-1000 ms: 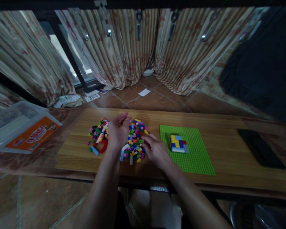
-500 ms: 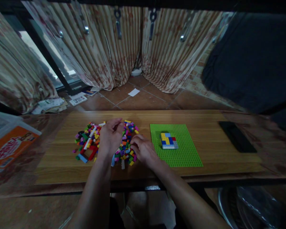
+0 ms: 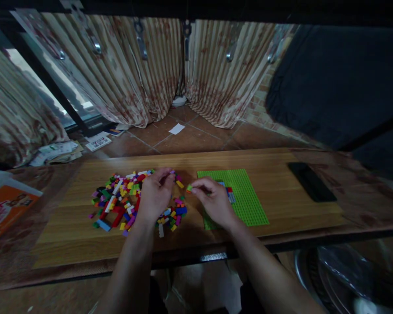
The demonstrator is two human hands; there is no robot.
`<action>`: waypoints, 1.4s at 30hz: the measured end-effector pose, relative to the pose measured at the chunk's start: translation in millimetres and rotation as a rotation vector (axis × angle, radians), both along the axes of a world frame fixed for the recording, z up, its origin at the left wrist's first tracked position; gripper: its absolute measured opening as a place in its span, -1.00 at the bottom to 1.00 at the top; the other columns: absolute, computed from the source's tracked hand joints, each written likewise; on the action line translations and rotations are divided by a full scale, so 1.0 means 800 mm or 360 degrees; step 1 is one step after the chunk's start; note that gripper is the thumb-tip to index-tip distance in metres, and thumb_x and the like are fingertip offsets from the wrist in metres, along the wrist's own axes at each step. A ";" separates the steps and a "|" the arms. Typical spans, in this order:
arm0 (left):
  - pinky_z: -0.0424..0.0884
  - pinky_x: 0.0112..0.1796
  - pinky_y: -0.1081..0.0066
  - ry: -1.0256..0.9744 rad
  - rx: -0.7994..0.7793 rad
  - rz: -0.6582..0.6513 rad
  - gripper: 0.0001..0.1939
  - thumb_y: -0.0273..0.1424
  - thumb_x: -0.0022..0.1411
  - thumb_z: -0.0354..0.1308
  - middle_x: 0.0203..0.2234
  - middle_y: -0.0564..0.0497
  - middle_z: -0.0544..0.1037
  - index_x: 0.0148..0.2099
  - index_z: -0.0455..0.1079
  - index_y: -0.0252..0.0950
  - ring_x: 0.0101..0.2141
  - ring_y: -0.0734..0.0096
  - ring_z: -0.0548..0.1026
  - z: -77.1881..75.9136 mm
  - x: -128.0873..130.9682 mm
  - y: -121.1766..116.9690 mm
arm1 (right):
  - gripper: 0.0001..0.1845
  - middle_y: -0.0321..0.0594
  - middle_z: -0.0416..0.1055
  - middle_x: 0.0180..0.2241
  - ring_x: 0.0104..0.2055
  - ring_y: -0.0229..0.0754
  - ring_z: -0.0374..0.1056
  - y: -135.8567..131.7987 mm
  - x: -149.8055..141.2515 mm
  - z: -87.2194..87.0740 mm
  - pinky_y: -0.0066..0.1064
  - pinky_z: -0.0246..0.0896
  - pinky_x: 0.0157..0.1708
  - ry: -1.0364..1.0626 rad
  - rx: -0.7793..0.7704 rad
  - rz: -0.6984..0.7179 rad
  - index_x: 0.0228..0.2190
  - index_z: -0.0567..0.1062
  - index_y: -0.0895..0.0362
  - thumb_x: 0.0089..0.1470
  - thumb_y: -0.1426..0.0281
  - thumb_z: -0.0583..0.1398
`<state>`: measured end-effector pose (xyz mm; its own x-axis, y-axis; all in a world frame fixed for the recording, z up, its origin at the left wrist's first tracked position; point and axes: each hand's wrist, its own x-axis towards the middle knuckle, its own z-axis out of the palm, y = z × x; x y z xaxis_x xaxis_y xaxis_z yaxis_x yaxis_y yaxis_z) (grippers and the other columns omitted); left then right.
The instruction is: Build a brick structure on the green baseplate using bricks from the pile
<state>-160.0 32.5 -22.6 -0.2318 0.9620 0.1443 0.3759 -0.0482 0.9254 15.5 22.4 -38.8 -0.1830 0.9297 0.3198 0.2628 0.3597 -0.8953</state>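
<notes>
My right hand (image 3: 214, 203) is pinched on a small green toy brick (image 3: 189, 188) with a bit of orange at its edge, held just left of the green baseplate (image 3: 249, 192). Behind that hand, a built block of bricks (image 3: 231, 195) sits on the baseplate, mostly hidden; red, grey and blue parts show. My left hand (image 3: 156, 194) is over the right part of a pile of loose coloured bricks (image 3: 118, 198). Its fingers are curled with thumb and fingertips close together, and whatever may be between them is hidden.
A black phone (image 3: 311, 181) lies on the right of the wooden board (image 3: 65, 226). An orange and white box (image 3: 9, 209) stands at the far left. Curtains (image 3: 150, 87) hang beyond the table, with papers (image 3: 57, 152) on the floor.
My right hand has lifted from the pile's right side and moved toward the baseplate with the green brick, now covering most of the built block. The view has shifted slightly right.
</notes>
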 end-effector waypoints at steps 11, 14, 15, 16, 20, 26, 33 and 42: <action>0.47 -0.22 0.34 0.0609 -0.0078 -0.0500 -0.68 -0.46 0.22 0.03 -0.26 -0.03 0.60 -0.02 0.47 -0.25 -0.32 0.36 0.53 -0.007 0.090 -0.024 | -0.86 -0.22 0.51 -0.41 -0.37 -0.19 0.40 0.013 0.122 -0.023 -0.35 0.29 -0.34 -0.0101 -0.0440 -0.0278 -0.41 0.57 0.13 -0.07 0.35 0.24; 0.46 -0.14 0.34 0.0751 0.0000 -0.0565 -0.66 -0.49 0.22 0.03 -0.18 -0.04 0.57 0.02 0.45 -0.24 -0.24 0.36 0.53 -0.013 0.103 -0.025 | -0.86 -0.23 0.50 -0.38 -0.33 -0.19 0.41 0.015 0.115 -0.021 -0.34 0.27 -0.27 -0.0328 -0.0274 -0.0275 -0.40 0.58 0.11 -0.01 0.42 0.20; 0.46 -0.13 0.34 0.0777 0.0013 -0.0576 -0.66 -0.49 0.22 0.03 -0.16 -0.04 0.56 0.02 0.44 -0.24 -0.23 0.36 0.53 -0.016 0.106 -0.025 | -0.85 -0.23 0.50 -0.37 -0.32 -0.19 0.40 0.015 0.113 -0.020 -0.34 0.27 -0.26 -0.0386 -0.0229 -0.0282 -0.40 0.59 0.11 0.01 0.44 0.18; 0.45 -0.11 0.34 0.0795 0.0016 -0.0579 -0.65 -0.49 0.22 0.03 -0.15 -0.05 0.56 0.03 0.44 -0.25 -0.21 0.36 0.53 -0.019 0.109 -0.024 | -0.84 -0.23 0.49 -0.37 -0.32 -0.20 0.40 0.016 0.111 -0.018 -0.34 0.26 -0.25 -0.0425 -0.0189 -0.0293 -0.40 0.59 0.11 0.03 0.45 0.17; 0.45 -0.07 0.30 0.0826 0.0006 -0.0582 -0.66 -0.48 0.23 0.04 -0.14 -0.05 0.55 0.03 0.43 -0.24 -0.18 0.33 0.53 -0.024 0.112 -0.022 | -0.84 -0.23 0.47 -0.38 -0.33 -0.22 0.39 0.014 0.111 -0.012 -0.38 0.26 -0.27 -0.0451 -0.0074 -0.0333 -0.39 0.57 0.11 0.07 0.46 0.16; 0.44 -0.04 0.25 0.0847 -0.0016 -0.0596 -0.65 -0.48 0.24 0.02 -0.12 -0.08 0.55 0.05 0.42 -0.27 -0.15 0.29 0.52 -0.022 0.111 -0.023 | -0.86 -0.26 0.45 -0.36 -0.37 -0.23 0.36 0.008 0.114 -0.009 -0.38 0.25 -0.30 -0.0562 -0.0109 -0.0278 -0.33 0.56 0.10 0.00 0.48 0.24; 0.44 -0.04 0.26 0.0891 -0.0014 -0.0600 -0.65 -0.48 0.23 0.02 -0.12 -0.06 0.55 0.04 0.42 -0.25 -0.14 0.28 0.52 -0.023 0.111 -0.024 | -0.88 -0.24 0.43 -0.34 -0.32 -0.21 0.36 0.012 0.109 -0.012 -0.35 0.24 -0.26 -0.0749 -0.0069 -0.0257 -0.34 0.54 0.11 0.06 0.50 0.20; 0.42 -0.02 0.22 0.0937 -0.0010 -0.0628 -0.63 -0.48 0.24 0.01 -0.09 -0.06 0.54 0.07 0.39 -0.24 -0.07 0.25 0.49 -0.027 0.115 -0.026 | -0.84 -0.22 0.45 -0.31 -0.24 -0.17 0.37 0.008 0.104 -0.005 -0.32 0.22 -0.18 -0.0841 -0.0019 -0.0187 -0.29 0.53 0.10 0.11 0.51 0.16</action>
